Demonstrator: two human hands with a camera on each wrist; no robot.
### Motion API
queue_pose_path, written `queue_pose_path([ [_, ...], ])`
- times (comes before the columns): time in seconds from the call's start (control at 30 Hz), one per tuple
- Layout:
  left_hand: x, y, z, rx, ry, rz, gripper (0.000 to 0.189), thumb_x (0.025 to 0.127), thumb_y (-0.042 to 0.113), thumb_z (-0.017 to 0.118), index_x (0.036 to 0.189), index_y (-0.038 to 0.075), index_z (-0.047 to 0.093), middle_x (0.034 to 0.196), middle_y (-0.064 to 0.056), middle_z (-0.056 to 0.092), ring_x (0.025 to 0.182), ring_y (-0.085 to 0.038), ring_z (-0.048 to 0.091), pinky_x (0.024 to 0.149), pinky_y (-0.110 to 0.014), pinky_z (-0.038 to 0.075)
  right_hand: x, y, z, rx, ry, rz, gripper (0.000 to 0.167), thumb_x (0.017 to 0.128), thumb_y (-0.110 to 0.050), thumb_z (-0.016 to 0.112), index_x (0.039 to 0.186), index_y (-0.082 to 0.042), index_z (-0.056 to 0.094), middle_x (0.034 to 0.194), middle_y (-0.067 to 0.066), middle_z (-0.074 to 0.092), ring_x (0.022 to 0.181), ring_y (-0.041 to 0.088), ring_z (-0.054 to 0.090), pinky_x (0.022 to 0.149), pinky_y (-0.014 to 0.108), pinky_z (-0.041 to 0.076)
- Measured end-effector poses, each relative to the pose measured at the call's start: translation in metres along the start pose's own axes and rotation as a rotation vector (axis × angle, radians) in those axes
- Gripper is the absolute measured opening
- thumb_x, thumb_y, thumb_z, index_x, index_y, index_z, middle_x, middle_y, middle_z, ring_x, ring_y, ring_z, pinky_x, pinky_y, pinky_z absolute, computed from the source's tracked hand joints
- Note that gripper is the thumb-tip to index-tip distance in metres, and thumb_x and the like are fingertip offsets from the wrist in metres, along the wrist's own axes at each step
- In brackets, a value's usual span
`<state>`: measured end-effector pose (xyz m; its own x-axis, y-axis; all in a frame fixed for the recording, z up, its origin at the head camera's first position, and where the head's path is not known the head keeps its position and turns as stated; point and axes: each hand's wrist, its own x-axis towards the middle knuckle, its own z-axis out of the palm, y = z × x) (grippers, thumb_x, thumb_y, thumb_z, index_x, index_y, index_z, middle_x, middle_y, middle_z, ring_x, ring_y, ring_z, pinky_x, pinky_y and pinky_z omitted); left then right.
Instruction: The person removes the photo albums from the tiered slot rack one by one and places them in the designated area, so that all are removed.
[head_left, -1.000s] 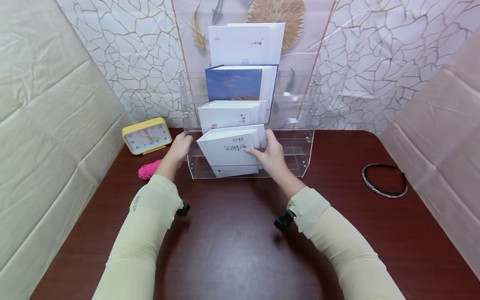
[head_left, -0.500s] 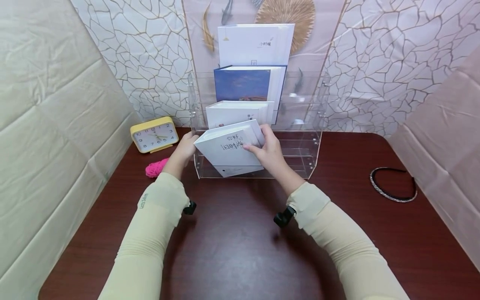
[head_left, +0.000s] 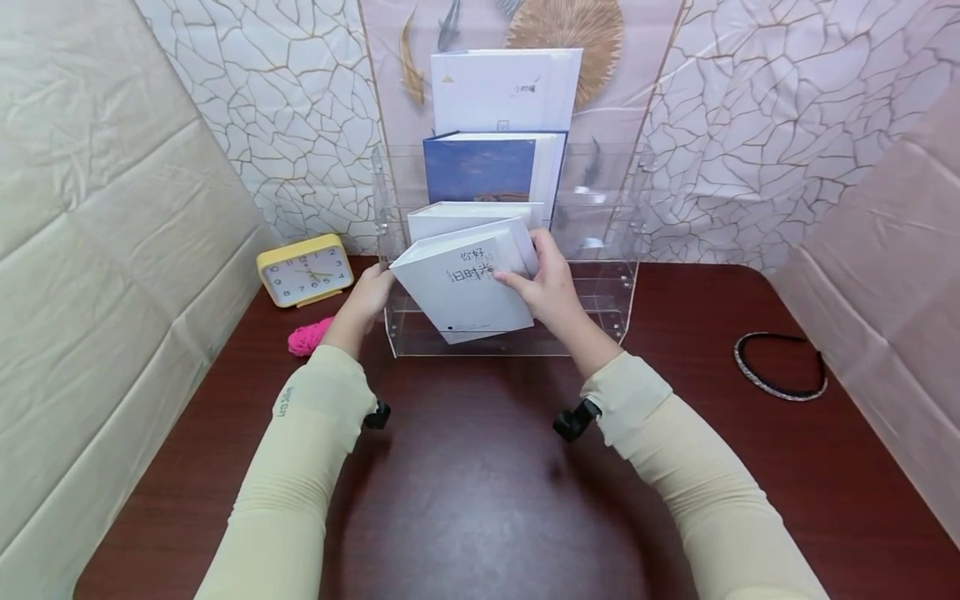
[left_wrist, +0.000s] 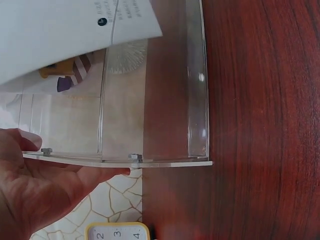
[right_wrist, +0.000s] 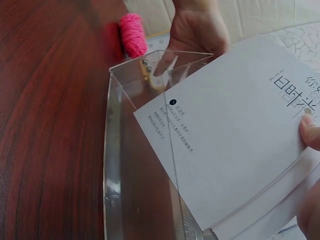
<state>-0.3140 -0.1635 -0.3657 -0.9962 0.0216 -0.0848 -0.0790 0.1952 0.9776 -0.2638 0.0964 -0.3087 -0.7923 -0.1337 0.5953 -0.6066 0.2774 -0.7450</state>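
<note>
My right hand (head_left: 553,287) grips a white book (head_left: 468,296) by its right edge, thumb on the front cover and fingers behind. The book is tilted, its lower right corner raised, at the front of a clear acrylic book rack (left_wrist: 170,163). In the right wrist view the front lip of the rack overlaps the book's lower part. My left hand (head_left: 371,292) holds the rack's left side panel, with the thumb inside and the fingers outside. Behind stand another white book (head_left: 450,218), a blue-covered book (head_left: 480,167) and a taller white book (head_left: 480,87), one per tier.
A yellow alarm clock (head_left: 306,273) and a bundle of pink yarn (head_left: 308,338) lie left of the rack on the dark red table (head_left: 480,483). To the right is a black headband (head_left: 783,395). Patterned walls close off the back and sides.
The right hand has lifted the front white book upward and tilted it, so it covers more of the white book behind. The left hand has stayed on the rack's side.
</note>
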Motion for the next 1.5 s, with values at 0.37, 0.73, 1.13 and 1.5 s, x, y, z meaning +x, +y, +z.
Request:
queue_pose_path([
  [0.37,-0.002,-0.002,0.0,0.025,-0.022,-0.022,0.049,0.094,0.011,0.026,0.139,-0.007,0.032,0.13,-0.03,0.042,0.103,-0.033,0.049,0.09,-0.047,0.045,0.0,-0.001,-0.014,0.067,-0.044,0.034,0.04,0.076,0.011,0.07,0.106,0.011,0.043,0.1,0.025,0.058,0.084,0.026,0.055,0.069,0.03,0.047],
  [0.73,-0.003,0.001,-0.004,0.035,-0.034,-0.051,0.057,0.094,0.013,0.026,0.147,-0.005,0.012,0.146,-0.026,0.024,0.123,-0.037,0.036,0.098,-0.054,0.037,0.006,-0.006,-0.035,0.197,-0.024,0.048,0.036,0.081,0.012,0.064,0.108,0.009,0.04,0.101,0.016,0.058,0.085,0.018,0.056,0.069,0.027,0.05],
  [1.13,-0.003,0.002,-0.004,-0.001,-0.05,-0.051,0.056,0.095,0.015,0.024,0.147,-0.001,0.017,0.14,-0.029,0.031,0.117,-0.04,0.04,0.095,-0.059,0.037,0.012,0.0,-0.072,0.338,0.084,0.095,0.038,0.082,0.01,0.064,0.11,-0.006,0.044,0.107,0.014,0.058,0.095,0.026,0.056,0.077,0.03,0.052],
  [1.5,-0.005,0.002,-0.003,0.043,-0.047,-0.04,0.048,0.095,0.015,0.024,0.139,-0.004,0.031,0.124,-0.027,0.044,0.102,-0.036,0.05,0.082,-0.049,0.049,0.001,-0.016,-0.122,0.61,0.354,0.084,0.041,0.078,0.02,0.06,0.112,-0.001,0.048,0.112,0.019,0.058,0.101,0.03,0.057,0.081,0.032,0.051],
])
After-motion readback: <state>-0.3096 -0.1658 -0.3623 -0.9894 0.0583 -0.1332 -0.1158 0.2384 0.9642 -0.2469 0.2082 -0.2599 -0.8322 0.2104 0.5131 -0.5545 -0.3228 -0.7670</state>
